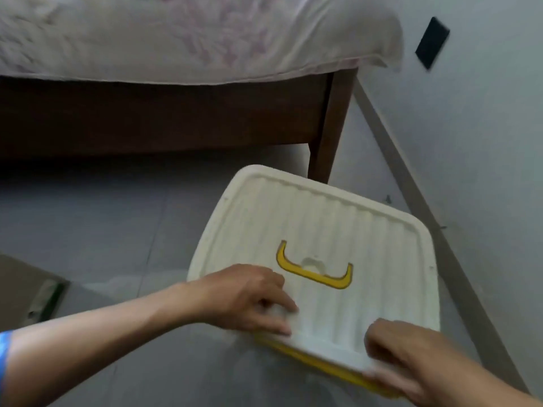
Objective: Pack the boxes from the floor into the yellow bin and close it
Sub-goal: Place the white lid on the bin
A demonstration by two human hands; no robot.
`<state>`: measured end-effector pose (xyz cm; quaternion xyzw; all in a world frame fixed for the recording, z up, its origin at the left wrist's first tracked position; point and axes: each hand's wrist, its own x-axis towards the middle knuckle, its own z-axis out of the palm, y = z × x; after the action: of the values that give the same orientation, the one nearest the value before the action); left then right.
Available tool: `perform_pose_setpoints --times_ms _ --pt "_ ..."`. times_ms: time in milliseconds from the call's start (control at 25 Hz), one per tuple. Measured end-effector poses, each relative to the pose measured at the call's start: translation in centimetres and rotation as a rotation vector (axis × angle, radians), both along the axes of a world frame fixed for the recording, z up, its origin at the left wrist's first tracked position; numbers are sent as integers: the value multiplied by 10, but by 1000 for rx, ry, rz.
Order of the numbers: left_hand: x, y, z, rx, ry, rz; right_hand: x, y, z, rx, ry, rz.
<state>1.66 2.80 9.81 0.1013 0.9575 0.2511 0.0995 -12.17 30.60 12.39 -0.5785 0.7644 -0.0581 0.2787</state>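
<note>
Item: my right hand [411, 356], nearest the camera, at the near right corner of the lid [323, 254]. Its fingers [382, 374] lie along the lid's near edge, blurred; whether they curl under the rim I cannot tell.

Item: my left hand [246, 298], forearm coming in from the left, with a blue band [5, 359] at the frame edge. Its fingers [282, 301] are fairly straight, tips pressing down on the lid's near left part, grasping nothing.

Item: yellow bin [296, 352], on the floor [102, 230], only a strip of its near rim showing under the lid. Its contents are hidden.

Item: lid, cream, ribbed, lying over the bin, with a yellow handle [314, 271] folded flat in its middle.

Item: cardboard piece [26, 292], flat on the floor at far left, well apart from the bin.

Item: bed [176, 113], dark wooden frame, its leg just beyond the lid's far edge; a pale floral sheet [191, 39] hangs over it.

Item: wall [484, 142], right, with a dark plate [432, 42].
</note>
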Motion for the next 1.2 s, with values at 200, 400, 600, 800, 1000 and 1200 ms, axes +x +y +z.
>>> perform_pose_setpoints --times_ms 200,400,600,800,1000,1200 --pt "-29 -58 -20 -325 100 685 -48 -30 -10 -430 243 -376" --pt "9 -42 -51 -298 37 818 -48 -40 -63 29 404 -316" --pt "21 -31 -52 -196 60 926 -65 -33 -78 -44 360 -290" --pt "4 -37 -46 -101 48 1018 -105 -61 -75 -85 340 -218" --pt "25 -30 -50 -42 8 1015 -107 -96 -35 -75 392 -228" --pt "23 -33 -45 -17 25 1015 -48 -204 -12 -266 479 -134"
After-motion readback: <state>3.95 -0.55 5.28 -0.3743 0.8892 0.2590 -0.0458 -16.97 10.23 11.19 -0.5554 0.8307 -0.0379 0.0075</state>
